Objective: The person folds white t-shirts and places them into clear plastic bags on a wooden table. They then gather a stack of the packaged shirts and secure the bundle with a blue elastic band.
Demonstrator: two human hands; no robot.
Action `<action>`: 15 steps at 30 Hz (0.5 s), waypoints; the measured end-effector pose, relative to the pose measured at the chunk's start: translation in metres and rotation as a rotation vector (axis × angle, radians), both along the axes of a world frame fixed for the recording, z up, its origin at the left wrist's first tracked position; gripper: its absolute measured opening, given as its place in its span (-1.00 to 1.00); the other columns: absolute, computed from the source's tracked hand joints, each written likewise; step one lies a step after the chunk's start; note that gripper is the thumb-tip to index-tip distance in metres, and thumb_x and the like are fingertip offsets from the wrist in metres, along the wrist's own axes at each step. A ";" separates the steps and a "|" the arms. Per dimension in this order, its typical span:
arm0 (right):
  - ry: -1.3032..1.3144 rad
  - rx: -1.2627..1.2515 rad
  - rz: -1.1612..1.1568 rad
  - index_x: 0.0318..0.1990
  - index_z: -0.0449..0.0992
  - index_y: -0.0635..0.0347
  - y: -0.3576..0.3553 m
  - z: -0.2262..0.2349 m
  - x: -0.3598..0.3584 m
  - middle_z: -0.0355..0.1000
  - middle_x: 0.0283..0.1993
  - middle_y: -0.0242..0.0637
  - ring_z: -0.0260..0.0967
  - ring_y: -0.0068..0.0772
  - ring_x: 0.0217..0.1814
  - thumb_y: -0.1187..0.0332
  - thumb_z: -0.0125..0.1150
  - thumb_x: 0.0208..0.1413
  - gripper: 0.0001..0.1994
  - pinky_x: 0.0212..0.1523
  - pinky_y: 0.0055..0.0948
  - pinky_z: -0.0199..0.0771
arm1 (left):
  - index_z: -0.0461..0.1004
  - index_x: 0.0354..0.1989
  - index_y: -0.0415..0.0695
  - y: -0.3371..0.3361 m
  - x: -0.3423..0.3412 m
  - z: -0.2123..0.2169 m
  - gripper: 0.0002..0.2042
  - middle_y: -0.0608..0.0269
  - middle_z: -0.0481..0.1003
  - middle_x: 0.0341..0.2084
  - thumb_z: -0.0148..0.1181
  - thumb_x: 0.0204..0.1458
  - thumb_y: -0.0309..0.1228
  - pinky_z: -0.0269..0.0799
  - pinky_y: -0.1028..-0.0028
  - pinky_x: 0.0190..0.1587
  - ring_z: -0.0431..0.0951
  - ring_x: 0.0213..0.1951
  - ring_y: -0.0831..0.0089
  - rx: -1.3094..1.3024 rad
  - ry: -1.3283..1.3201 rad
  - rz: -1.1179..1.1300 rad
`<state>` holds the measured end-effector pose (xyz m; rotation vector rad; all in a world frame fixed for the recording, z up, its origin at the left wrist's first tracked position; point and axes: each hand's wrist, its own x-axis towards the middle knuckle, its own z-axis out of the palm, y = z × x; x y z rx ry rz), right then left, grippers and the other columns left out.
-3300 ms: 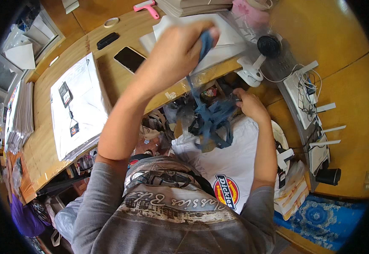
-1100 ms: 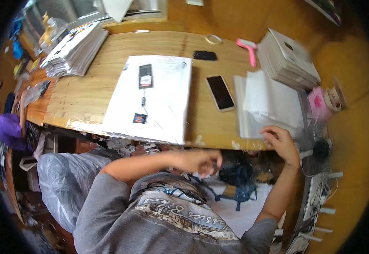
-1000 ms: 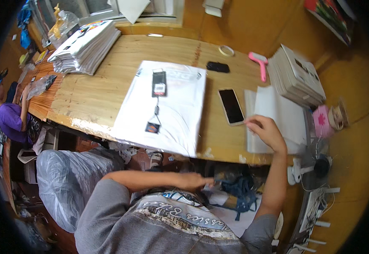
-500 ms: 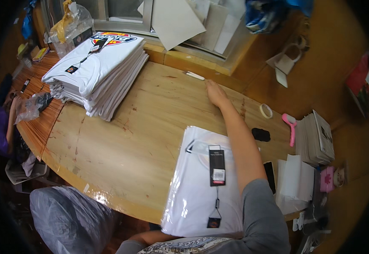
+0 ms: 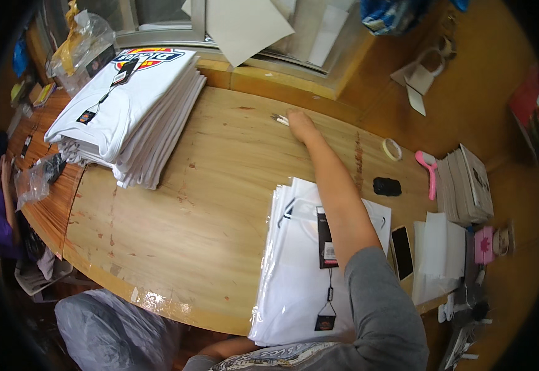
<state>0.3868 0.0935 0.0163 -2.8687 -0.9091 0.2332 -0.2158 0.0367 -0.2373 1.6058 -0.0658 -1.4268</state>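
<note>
My right arm reaches across the table to its far edge. There my right hand (image 5: 301, 126) is closed around a small white-handled tool (image 5: 282, 120) with a pointed tip; its exact kind is hard to make out. Under that arm, at the near table edge, lies a stack of folded white T-shirts (image 5: 288, 278) in clear plastic. A black hang tag (image 5: 326, 241) and a small black square label on a cord lie on its top. My left forearm shows at the lower edge and runs behind this stack, which hides my left hand.
A tall pile of white T-shirts (image 5: 127, 117) stands at the far left. To the right are a tape roll (image 5: 392, 149), a black object (image 5: 387, 186), a pink lint roller (image 5: 429, 173), a phone (image 5: 401, 252) and stacked cards (image 5: 464, 185). A grey plastic bag (image 5: 115, 331) stands below; another person's arm shows far left.
My right hand has come onto the white tool and closed on it, turning it slightly. The whole view has shifted a little. My left forearm stays low at the edge.
</note>
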 end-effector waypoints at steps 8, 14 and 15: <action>-0.190 0.432 -0.027 -0.16 0.21 0.27 -0.132 0.090 -0.090 0.30 -0.26 0.03 0.24 0.00 -0.17 0.48 -0.18 -0.08 -0.73 -0.16 -0.26 0.26 | 0.40 -0.30 -0.22 -0.149 0.087 0.075 -0.78 0.19 0.42 -0.31 0.10 -0.19 -0.48 0.22 0.50 -0.12 0.36 -0.23 0.43 -0.572 -0.264 0.092; 0.098 1.012 -0.339 -0.10 0.28 0.32 -0.392 0.134 -0.329 0.35 -0.45 -0.32 0.28 -0.46 -0.44 0.25 -0.06 0.01 -0.64 -0.51 -0.50 0.23 | 0.44 -0.32 -0.17 -0.220 0.117 0.177 -0.76 0.22 0.45 -0.38 0.17 -0.25 -0.54 0.31 0.54 -0.27 0.42 -0.35 0.48 -0.698 -0.395 0.006; 0.181 1.031 -0.490 -0.11 0.29 0.33 -0.432 0.136 -0.381 0.33 -0.50 -0.41 0.25 -0.59 -0.51 0.24 -0.05 0.01 -0.64 -0.59 -0.57 0.19 | 0.44 -0.31 -0.16 -0.231 0.121 0.196 -0.75 0.23 0.45 -0.37 0.18 -0.27 -0.55 0.31 0.55 -0.30 0.41 -0.36 0.51 -0.691 -0.434 0.012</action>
